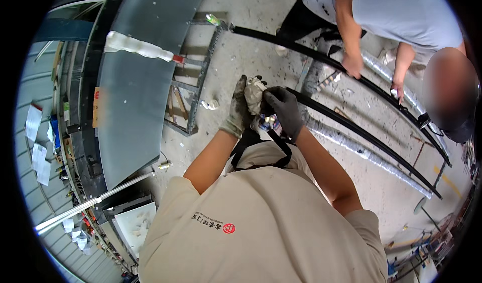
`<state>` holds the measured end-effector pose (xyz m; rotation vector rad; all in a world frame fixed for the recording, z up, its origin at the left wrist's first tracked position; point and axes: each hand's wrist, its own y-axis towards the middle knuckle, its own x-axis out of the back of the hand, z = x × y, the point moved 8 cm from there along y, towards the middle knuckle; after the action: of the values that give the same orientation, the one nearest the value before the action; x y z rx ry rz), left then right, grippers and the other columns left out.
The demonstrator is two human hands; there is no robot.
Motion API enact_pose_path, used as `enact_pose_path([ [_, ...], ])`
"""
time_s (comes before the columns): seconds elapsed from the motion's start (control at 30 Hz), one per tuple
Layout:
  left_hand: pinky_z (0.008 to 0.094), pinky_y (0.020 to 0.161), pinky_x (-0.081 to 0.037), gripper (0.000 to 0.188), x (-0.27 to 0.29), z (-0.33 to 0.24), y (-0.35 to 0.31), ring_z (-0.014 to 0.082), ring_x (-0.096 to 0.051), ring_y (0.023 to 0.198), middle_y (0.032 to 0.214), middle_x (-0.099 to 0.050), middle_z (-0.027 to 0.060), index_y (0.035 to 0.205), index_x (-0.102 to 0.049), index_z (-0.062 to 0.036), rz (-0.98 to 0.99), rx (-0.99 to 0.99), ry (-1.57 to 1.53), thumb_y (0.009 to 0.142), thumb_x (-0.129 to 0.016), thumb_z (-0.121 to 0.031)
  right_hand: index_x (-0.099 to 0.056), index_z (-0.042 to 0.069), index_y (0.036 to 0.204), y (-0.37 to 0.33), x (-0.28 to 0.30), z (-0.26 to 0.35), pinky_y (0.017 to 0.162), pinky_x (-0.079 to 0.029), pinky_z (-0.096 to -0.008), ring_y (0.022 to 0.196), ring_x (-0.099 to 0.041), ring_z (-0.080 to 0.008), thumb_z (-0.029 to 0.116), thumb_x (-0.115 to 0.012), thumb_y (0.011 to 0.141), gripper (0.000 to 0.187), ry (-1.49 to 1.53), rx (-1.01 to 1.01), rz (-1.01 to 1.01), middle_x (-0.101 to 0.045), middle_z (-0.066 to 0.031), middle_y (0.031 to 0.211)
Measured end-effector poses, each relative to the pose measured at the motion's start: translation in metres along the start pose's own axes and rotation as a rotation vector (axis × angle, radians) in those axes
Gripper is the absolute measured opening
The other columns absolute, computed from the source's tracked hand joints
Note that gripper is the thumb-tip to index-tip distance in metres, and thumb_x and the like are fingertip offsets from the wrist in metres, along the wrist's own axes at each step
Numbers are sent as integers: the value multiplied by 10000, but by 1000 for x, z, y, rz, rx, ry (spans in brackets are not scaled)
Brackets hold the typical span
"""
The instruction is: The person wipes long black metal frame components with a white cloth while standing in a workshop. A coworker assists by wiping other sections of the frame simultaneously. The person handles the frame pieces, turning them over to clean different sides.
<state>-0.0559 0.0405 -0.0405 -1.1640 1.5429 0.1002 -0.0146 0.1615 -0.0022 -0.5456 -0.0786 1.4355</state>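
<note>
In front of my waist, my left hand (240,105), in a dark grey glove with a pale cuff, is closed round a crumpled pale grey-beige wad (254,95). Whether the wad is cloth or wrapped material I cannot tell. My right hand (284,106), in a similar dark glove, pinches its right side with bent fingers. Just below the hands, a cluster of small purple and yellowish items (268,122) shows at my waist, partly covered. A black strap (282,155) hangs there.
At right, another person (401,17) bends over long black curved bars (326,59), both hands on one. Wrapped silvery tubes (361,155) lie beside them. At left, a large grey panel (145,77) rests on a metal frame (203,82), with a white-wrapped roll (138,46) on top.
</note>
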Motion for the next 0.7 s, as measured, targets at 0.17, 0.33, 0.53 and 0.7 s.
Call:
enact_pose_path([
  [0.17,337,902,-572,444,-41,-38,-50,201,-670,1040,1174,-667,79,1328,-561,-58,3,-290,300,996,-683,-326,-680,-32,1032,-6,-23,54,641,-519,-277,699,-626,-102,180,-680,993,216,-70,74,24,-686,-38,817],
  [0.33,242,775,-550,463,-56,-79,-91,101,-646,939,1144,-670,31,1386,-552,-37,30,-476,603,952,-710,-74,-639,11,964,-39,-72,116,754,-543,-491,833,-699,-412,139,-679,904,147,-768,519,-89,-720,-217,871],
  [0.53,234,663,-523,356,-71,-102,-126,77,-629,784,987,-684,-4,1294,-620,-26,-24,-605,717,953,-718,-61,-586,56,959,-58,-103,112,642,-521,-515,694,-678,-421,250,-631,978,200,-1009,635,-73,-692,-182,762],
  [0.7,230,550,-444,253,-62,-104,-126,70,-569,639,864,-659,1,1213,-619,-15,4,-554,661,974,-691,-56,-560,69,991,-68,-115,112,633,-503,-543,691,-661,-441,266,-605,998,203,-1065,676,-35,-675,-205,750],
])
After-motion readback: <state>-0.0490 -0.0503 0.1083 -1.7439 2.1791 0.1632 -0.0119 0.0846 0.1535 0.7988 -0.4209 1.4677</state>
